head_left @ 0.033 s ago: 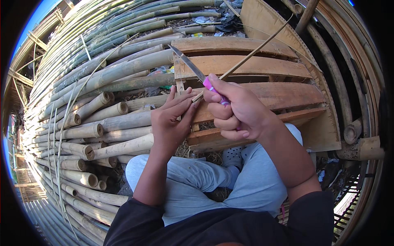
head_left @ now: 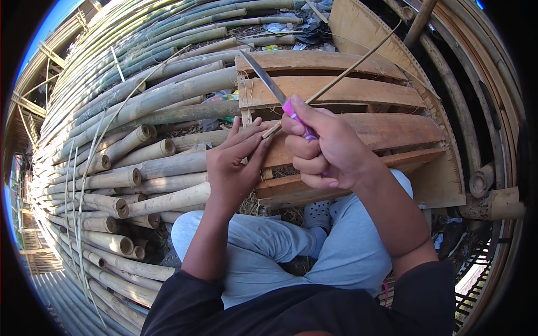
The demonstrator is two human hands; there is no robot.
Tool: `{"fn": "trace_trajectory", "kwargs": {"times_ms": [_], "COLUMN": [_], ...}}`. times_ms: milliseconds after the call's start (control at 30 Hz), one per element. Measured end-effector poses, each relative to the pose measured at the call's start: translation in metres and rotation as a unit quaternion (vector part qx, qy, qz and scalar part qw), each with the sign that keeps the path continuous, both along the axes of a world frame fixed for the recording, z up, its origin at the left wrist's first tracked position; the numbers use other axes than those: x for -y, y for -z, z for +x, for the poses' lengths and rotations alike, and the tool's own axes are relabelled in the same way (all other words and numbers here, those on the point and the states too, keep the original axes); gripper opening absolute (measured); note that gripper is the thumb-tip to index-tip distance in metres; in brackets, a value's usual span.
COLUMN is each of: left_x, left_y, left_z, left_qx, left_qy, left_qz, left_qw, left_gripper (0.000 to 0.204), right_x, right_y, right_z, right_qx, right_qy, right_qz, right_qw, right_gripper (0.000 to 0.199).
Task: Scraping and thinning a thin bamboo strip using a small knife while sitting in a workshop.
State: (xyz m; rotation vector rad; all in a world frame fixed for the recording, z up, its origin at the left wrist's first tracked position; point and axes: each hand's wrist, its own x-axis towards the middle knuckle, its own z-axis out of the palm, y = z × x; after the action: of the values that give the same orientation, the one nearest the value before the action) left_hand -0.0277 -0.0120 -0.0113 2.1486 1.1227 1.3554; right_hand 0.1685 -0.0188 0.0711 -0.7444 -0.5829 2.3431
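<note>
My right hand [head_left: 328, 148] is closed round the pink and purple handle of a knife [head_left: 266, 78]. The bare blade points up and to the left, over the slatted wooden bench [head_left: 358, 92]. A thin bamboo strip [head_left: 353, 66] slants from the far right down behind my right hand. Its near end shows between the thumb and forefinger of my left hand [head_left: 235, 157], which pinches it at the bench's left edge. The other left fingers stretch out, somewhat apart. The blade stands apart from the strip, and the right hand's knuckles hide part of it.
Many cut bamboo poles [head_left: 168, 168] lie stacked on the left and far side. Long thin strips [head_left: 81, 207] hang across them. A tan board [head_left: 358, 28] rises beyond the bench, and more poles [head_left: 448, 84] stand at the right. My crossed legs [head_left: 269, 241] are close below.
The knife has shifted slightly right and its tip has swung up, with my right hand moving a little. My left hand and the strip hold nearly still.
</note>
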Motion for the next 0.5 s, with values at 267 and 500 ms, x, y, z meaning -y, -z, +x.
{"fn": "trace_trajectory", "kwargs": {"times_ms": [267, 500], "left_x": [-0.001, 0.005], "left_y": [-0.004, -0.023], "left_z": [-0.005, -0.014], "left_qx": [-0.011, -0.032], "left_qy": [-0.017, 0.053], "left_qz": [-0.018, -0.026], "left_qw": [1.0, 0.998], "left_gripper": [0.014, 0.01], "right_x": [-0.02, -0.038], "right_y": [0.013, 0.037], "right_z": [0.027, 0.038], "right_qx": [0.336, 0.569], "right_qy": [0.159, 0.151], "right_qz": [0.332, 0.487], "right_qw": [0.867, 0.645], "right_gripper": [0.031, 0.04]}}
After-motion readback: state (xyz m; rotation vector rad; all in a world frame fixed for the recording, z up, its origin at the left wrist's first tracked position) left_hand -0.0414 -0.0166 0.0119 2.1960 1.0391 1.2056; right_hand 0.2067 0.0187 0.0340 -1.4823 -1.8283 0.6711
